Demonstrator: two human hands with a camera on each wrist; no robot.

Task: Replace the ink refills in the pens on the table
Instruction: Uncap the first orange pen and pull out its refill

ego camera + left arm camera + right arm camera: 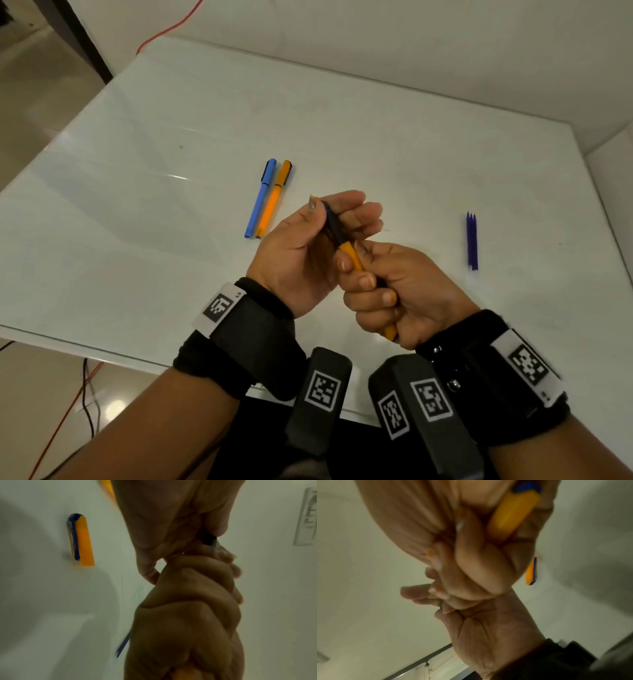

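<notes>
no readable text, only coded square markers on wristbands (239, 329)

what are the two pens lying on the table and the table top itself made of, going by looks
Blue pen and orange pen: most likely moulded plastic, matte to satin, judging by the flat solid colour, dull sheen and black clips near their caps.

Table: a smooth, glossy white top, with streaky bright reflections across it. That suggests glass or a lacquered laminate; the pictures cannot settle which.
</notes>
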